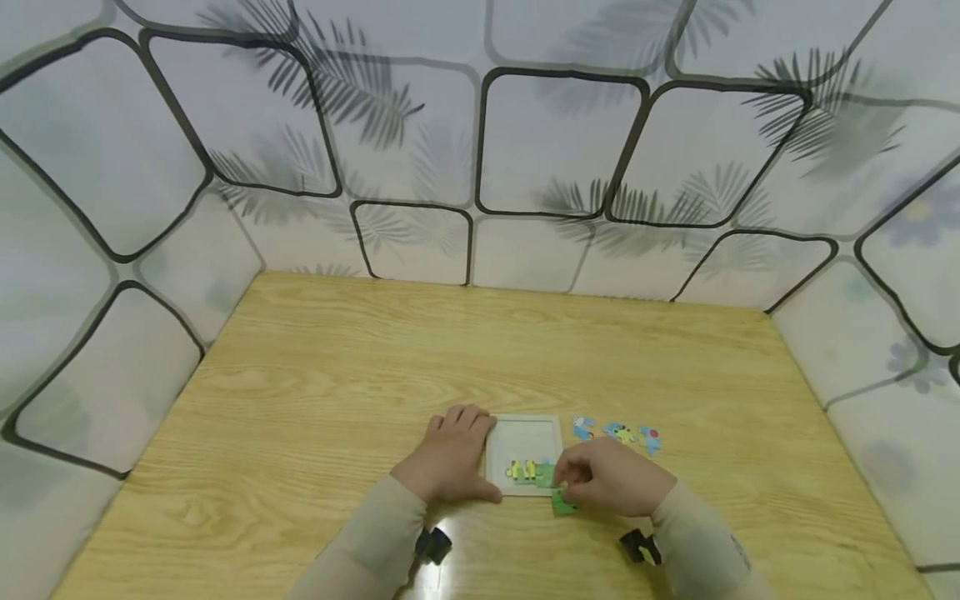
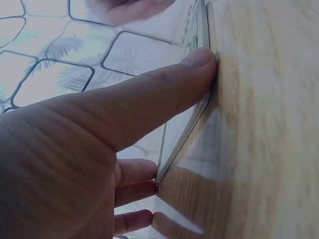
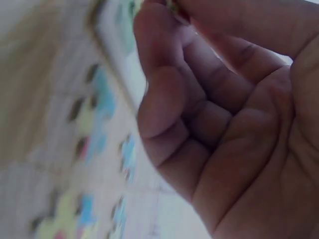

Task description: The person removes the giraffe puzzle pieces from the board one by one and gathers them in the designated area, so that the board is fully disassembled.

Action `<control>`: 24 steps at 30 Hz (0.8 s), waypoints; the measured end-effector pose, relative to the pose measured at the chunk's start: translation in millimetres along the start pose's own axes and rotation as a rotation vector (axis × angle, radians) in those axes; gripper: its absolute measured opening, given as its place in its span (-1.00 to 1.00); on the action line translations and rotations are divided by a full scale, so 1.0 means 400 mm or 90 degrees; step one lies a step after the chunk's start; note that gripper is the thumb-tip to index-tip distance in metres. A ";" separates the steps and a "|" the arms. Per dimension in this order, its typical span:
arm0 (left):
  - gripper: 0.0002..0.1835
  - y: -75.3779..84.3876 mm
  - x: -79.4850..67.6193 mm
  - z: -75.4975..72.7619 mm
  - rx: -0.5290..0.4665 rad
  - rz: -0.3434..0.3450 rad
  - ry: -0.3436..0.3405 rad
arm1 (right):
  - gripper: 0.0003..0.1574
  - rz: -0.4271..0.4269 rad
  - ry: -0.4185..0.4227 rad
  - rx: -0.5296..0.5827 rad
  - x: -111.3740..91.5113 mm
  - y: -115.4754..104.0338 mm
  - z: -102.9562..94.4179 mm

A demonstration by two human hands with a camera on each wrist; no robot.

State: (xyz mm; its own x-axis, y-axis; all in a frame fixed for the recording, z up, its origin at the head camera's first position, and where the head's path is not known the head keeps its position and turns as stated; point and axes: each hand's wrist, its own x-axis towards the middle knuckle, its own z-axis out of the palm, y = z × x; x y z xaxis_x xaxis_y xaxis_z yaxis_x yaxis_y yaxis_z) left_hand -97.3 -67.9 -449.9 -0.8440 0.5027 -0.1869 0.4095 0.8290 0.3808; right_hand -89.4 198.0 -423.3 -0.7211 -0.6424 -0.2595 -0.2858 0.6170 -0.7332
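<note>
A square, pale puzzle tray lies on the table. Along its lower part sit yellow-and-green puzzle pieces and a green piece. My left hand spreads along the tray's left side; its thumb presses the near edge, and the other fingers reach the left corner. At the tray's lower right corner, my right hand pinches a puzzle piece between thumb and forefinger, mostly hidden by the fingers. A green puzzle piece shows just below those fingertips, overlapping the tray's corner in the head view.
Several loose blue and yellow puzzle pieces lie right of the tray, beyond the right hand. The wood-grain table is bounded by leaf-patterned fabric walls at the back and sides.
</note>
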 end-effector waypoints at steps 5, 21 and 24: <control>0.12 0.000 0.001 0.002 0.000 0.002 -0.007 | -0.86 0.026 0.000 -0.027 -0.054 0.030 0.020; 0.13 -0.005 0.005 0.001 -0.007 0.002 -0.006 | -0.79 0.023 0.020 -0.140 -0.031 0.006 0.037; 0.13 -0.003 0.004 0.000 -0.006 0.003 -0.006 | -0.89 0.036 0.057 -0.182 0.002 -0.024 0.044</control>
State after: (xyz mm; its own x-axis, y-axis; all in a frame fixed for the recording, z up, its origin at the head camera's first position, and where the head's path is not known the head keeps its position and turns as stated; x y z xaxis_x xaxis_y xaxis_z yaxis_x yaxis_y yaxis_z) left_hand -99.3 -68.1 -450.7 -0.8392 0.5084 -0.1933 0.4095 0.8244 0.3907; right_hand -76.2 183.6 -427.4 -0.7901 -0.5686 -0.2292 -0.4003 0.7616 -0.5096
